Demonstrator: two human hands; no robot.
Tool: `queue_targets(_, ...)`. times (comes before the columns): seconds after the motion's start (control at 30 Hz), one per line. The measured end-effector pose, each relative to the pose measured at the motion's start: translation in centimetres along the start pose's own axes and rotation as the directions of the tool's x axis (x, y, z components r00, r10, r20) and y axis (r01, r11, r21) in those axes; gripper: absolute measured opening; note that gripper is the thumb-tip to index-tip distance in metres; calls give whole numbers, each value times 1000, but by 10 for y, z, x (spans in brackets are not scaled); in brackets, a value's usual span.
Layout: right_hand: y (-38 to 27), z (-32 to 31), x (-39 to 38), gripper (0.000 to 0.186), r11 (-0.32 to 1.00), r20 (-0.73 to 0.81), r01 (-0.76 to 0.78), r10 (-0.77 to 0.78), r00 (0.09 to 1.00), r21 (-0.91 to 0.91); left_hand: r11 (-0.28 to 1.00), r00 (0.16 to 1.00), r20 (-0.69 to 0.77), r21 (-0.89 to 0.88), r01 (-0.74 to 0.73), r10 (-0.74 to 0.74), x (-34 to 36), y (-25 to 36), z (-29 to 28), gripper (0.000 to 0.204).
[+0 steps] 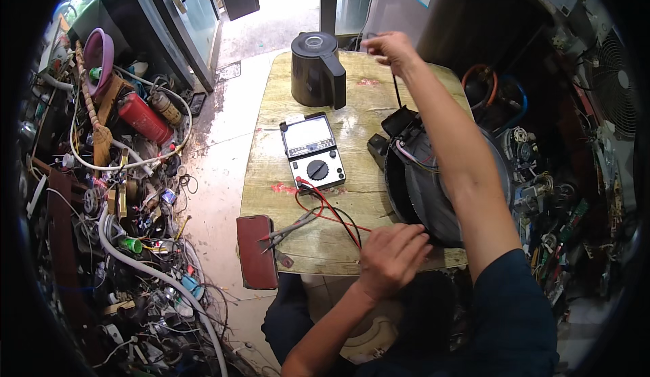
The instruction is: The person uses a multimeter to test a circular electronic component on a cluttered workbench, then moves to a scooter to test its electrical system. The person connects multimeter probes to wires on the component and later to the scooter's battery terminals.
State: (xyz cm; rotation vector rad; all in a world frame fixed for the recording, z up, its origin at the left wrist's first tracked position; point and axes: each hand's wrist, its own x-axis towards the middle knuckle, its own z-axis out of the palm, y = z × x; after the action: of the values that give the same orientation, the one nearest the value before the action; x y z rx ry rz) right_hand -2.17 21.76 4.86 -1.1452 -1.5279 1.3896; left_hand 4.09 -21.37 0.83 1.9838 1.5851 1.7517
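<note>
My right hand (394,52) reaches over the table's far edge, fingers pinched at a black cord (397,93). The cord runs down toward a round black appliance body (440,187) with exposed wires, partly hidden by my right forearm. My left hand (393,258) is at the near table edge, fingers curled together by the appliance's rim; what they hold is hidden. Red and black test leads (338,218) run toward it from an analog multimeter (315,157) with its lid raised. Behind the meter stands a black lidded jug (315,72).
Grey-handled tweezers or pliers (294,227) lie across a brown phone case (256,252) on the wooden table (271,140). Piled parts and cables (149,241) cover the left floor, with a red fire extinguisher (143,118). More parts (542,221) and a fan (613,79) crowd the right.
</note>
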Motion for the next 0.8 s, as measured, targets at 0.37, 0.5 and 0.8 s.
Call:
queue_targets(0.37, -162, -96, -120, 90, 872, 202, 431, -476, 856, 232, 995, 976, -192, -15, 98, -99, 11, -11, -49, 20)
queue_targets(0.5, -187, -105, -160, 84, 760, 168, 548, -626, 761, 350, 977, 958, -194, -67, 203, -213, 5, -9, -67, 15)
queue_targets(0.8, -307, -113, -318, 57, 681, 360, 548, -727, 585, 486, 514, 748, 112, -660, 548, -654, -7, -13, -77, 41)
